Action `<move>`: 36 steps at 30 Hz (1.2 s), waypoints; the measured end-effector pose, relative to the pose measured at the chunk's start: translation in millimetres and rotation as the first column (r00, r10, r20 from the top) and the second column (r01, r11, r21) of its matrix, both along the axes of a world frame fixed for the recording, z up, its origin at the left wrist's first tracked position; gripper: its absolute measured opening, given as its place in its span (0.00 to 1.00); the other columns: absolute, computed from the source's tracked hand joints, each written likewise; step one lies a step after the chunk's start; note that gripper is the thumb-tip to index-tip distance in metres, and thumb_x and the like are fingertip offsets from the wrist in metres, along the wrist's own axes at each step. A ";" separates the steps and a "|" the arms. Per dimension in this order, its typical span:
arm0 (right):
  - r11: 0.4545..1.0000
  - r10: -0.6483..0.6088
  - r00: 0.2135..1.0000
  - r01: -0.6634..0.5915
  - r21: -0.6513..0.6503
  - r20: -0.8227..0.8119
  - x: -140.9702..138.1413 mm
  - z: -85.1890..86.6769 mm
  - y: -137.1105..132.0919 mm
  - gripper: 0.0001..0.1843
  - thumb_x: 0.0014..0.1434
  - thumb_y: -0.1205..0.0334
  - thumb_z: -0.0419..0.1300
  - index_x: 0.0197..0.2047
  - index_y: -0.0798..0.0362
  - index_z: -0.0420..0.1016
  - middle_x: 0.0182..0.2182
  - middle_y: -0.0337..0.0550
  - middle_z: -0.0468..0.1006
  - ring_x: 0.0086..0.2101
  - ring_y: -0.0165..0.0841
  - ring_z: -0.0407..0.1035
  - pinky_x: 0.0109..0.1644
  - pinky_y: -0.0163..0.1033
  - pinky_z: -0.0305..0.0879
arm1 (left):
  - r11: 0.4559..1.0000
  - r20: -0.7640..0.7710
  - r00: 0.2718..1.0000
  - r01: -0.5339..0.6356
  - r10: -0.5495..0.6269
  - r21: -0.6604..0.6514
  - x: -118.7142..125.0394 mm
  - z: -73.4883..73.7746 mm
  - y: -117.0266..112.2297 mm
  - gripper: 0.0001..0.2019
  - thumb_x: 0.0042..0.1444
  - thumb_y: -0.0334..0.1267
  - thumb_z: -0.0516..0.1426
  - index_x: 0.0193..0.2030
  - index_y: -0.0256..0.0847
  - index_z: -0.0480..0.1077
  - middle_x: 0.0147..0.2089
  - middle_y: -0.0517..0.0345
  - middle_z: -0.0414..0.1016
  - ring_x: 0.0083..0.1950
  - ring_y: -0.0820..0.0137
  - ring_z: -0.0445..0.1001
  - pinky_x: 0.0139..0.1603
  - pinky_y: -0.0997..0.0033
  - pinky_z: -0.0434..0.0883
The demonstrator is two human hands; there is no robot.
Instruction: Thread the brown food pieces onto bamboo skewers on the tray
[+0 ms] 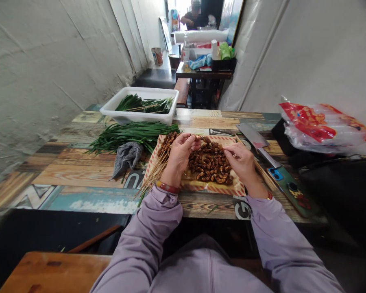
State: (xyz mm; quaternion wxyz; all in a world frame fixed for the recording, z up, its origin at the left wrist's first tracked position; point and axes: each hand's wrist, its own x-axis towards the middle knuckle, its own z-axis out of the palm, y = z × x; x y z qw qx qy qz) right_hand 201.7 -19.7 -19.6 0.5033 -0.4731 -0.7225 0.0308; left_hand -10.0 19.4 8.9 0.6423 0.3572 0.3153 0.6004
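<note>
Glossy brown pieces that look like insect pupae [210, 165] lie in a heap on a paper-lined tray [198, 187] with red-striped edges. My left hand [183, 148] is raised over the tray's left half, thumb and fingers pinched around a small brown piece. Over the right side of the heap, my right hand [240, 158] has thumb and forefinger pressed together; what they hold is too small to make out. Skewers loaded with brown pieces [167, 144] rest at the tray's left, partly behind my left hand, their bare bamboo sticks [154, 173] pointing toward me.
Green chives [125, 134] and a grey cloth [126, 158] lie left of the tray. Behind stands a white tub [110, 112] of greens. A cleaver [253, 136], loose bamboo skewers [266, 175], a phone [289, 189] and a red-printed plastic bag [326, 126] are rightward. A person [192, 18] sits far back.
</note>
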 end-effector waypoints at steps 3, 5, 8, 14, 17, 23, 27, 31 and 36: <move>1.000 -0.009 1.000 0.009 0.010 0.002 1.4 0.9 -0.4 0.08 0.62 0.63 0.58 0.38 0.49 0.79 0.33 0.43 0.79 0.34 0.34 0.73 0.37 0.41 0.71 | 1.000 -0.026 1.000 -0.015 0.015 -0.015 -0.1 2.4 -1.5 0.18 0.43 0.44 0.69 0.35 0.38 0.68 0.32 0.58 0.79 0.31 0.74 0.77 0.35 0.74 0.73; 1.000 -0.003 1.000 0.003 0.021 0.012 3.1 3.3 -1.9 0.08 0.62 0.63 0.58 0.38 0.49 0.80 0.33 0.43 0.79 0.34 0.34 0.73 0.38 0.41 0.71 | 0.999 -0.041 0.999 -0.026 0.025 -0.024 -0.4 3.8 -2.7 0.18 0.44 0.45 0.68 0.34 0.38 0.67 0.31 0.58 0.79 0.30 0.74 0.77 0.34 0.74 0.73; 1.000 0.000 1.000 -0.001 0.030 0.031 7.1 8.5 -6.1 0.08 0.61 0.64 0.58 0.38 0.48 0.80 0.33 0.43 0.79 0.36 0.35 0.74 0.40 0.42 0.71 | 0.999 -0.044 0.998 -0.043 0.042 -0.031 -0.8 4.5 -3.5 0.18 0.45 0.45 0.68 0.34 0.38 0.66 0.31 0.57 0.79 0.29 0.74 0.77 0.33 0.74 0.72; 0.999 0.008 0.998 -0.011 0.042 0.054 14.7 14.1 -16.7 0.08 0.61 0.64 0.59 0.39 0.48 0.80 0.32 0.45 0.78 0.34 0.34 0.73 0.38 0.41 0.70 | 0.997 -0.005 0.997 -0.071 0.071 -0.044 -0.5 3.4 -3.0 0.21 0.41 0.45 0.69 0.33 0.38 0.65 0.28 0.59 0.77 0.27 0.73 0.76 0.32 0.74 0.72; 0.999 0.028 0.998 -0.030 0.041 0.064 15.1 12.9 -19.8 0.07 0.60 0.65 0.60 0.39 0.49 0.80 0.33 0.44 0.78 0.34 0.34 0.73 0.38 0.40 0.70 | 0.996 0.011 0.997 -0.072 0.073 -0.047 0.1 3.1 -3.2 0.21 0.42 0.45 0.69 0.34 0.39 0.64 0.28 0.60 0.77 0.28 0.73 0.77 0.33 0.74 0.72; 0.999 0.020 0.997 -0.023 0.035 0.080 13.8 10.8 -20.2 0.08 0.60 0.67 0.60 0.40 0.48 0.80 0.34 0.43 0.78 0.35 0.35 0.73 0.39 0.41 0.70 | 1.000 0.059 0.998 -0.019 0.020 -0.019 0.9 2.1 -4.0 0.18 0.43 0.42 0.69 0.33 0.40 0.65 0.32 0.60 0.79 0.32 0.74 0.78 0.40 0.72 0.74; 0.999 0.001 0.997 -0.004 0.043 0.078 14.8 9.7 -19.7 0.09 0.60 0.66 0.60 0.40 0.48 0.80 0.34 0.43 0.78 0.35 0.35 0.73 0.39 0.41 0.70 | 0.999 0.084 0.995 -0.046 0.046 -0.003 1.5 2.1 -4.4 0.17 0.45 0.42 0.68 0.32 0.39 0.65 0.31 0.61 0.78 0.32 0.73 0.78 0.44 0.69 0.74; 1.000 0.002 0.996 -0.005 0.031 0.092 15.8 7.3 -19.3 0.09 0.60 0.66 0.60 0.41 0.47 0.80 0.34 0.43 0.78 0.36 0.35 0.73 0.39 0.41 0.71 | 0.998 0.100 0.993 -0.055 0.055 -0.009 1.7 4.0 -5.5 0.16 0.45 0.42 0.68 0.31 0.39 0.65 0.29 0.62 0.76 0.33 0.73 0.78 0.45 0.68 0.74; 0.999 0.001 0.995 -0.004 0.033 0.099 15.4 6.5 -19.3 0.09 0.60 0.66 0.60 0.41 0.46 0.80 0.34 0.43 0.78 0.36 0.36 0.73 0.40 0.43 0.71 | 0.997 0.120 0.990 -0.075 0.075 -0.006 2.0 5.3 -6.1 0.16 0.45 0.41 0.68 0.30 0.39 0.65 0.28 0.63 0.74 0.34 0.73 0.78 0.45 0.68 0.74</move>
